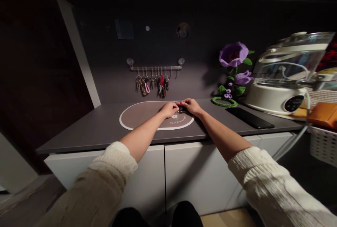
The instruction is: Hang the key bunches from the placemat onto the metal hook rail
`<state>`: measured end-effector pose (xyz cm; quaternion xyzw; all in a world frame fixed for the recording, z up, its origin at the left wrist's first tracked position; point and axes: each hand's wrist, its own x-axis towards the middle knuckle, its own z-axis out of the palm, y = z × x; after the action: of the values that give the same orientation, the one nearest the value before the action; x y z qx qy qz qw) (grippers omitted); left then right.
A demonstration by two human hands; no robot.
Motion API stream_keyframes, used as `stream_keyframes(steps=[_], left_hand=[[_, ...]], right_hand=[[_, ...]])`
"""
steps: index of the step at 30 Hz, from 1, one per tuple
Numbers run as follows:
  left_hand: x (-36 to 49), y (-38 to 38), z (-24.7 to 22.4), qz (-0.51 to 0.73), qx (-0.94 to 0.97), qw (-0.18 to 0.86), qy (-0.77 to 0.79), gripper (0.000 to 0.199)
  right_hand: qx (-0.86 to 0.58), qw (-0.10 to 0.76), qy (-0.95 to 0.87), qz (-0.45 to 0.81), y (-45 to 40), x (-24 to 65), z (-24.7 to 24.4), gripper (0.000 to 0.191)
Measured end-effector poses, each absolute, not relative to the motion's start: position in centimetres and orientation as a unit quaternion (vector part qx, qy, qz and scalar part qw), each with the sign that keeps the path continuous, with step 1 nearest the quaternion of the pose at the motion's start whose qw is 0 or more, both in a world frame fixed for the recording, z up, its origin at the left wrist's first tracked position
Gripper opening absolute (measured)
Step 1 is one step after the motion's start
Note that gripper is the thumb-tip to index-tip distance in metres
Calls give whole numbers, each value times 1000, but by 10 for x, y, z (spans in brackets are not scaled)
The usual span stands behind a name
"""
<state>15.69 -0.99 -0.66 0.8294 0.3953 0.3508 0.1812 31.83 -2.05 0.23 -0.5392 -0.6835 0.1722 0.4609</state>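
Both arms reach forward over a dark countertop (86,128) to an oval brown mat (137,116) with a pale border, the landmark for what follows. The left hand (170,109) and the right hand (192,106) meet over the far right part of the mat, fingers curled inward around a small bunch of keys (180,108) with a red tag, pinched between them just above the mat's printed emblem. Each hand grasps the bunch from its own side; the exact finger grip is too small to tell.

Behind the mat, on the dark wall, a metal hook rail (155,67) carries a row of hanging keys and fobs (152,84). To the right of the mat stands a crocheted purple flower (233,54) on a green coiled base. Further right of the mat lies a flat black phone (250,117), and beyond it a white appliance with a clear dome lid (286,76). Below the mat's near edge are white cabinet doors (184,170).
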Motion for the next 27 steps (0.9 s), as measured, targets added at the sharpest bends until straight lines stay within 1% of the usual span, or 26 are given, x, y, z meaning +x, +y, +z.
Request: stream_keyframes(steps=[6, 11, 17, 21, 27], left_hand=[[156, -13, -4, 370, 797, 229, 418, 16], [155, -16, 1, 359, 811, 223, 404, 12], [154, -15, 2, 371, 791, 258, 412, 6], [151, -12, 1, 399, 772, 277, 410, 3], [145, -9, 2, 452, 734, 319, 394, 8]], right_hand=[[-533, 460, -685, 187, -24, 316, 5, 20], [-530, 462, -687, 183, -24, 315, 6, 20], [-527, 458, -686, 203, -24, 312, 7, 21], [-521, 460, -686, 215, -26, 310, 9, 22], [-511, 451, -694, 232, -32, 305, 15, 26]])
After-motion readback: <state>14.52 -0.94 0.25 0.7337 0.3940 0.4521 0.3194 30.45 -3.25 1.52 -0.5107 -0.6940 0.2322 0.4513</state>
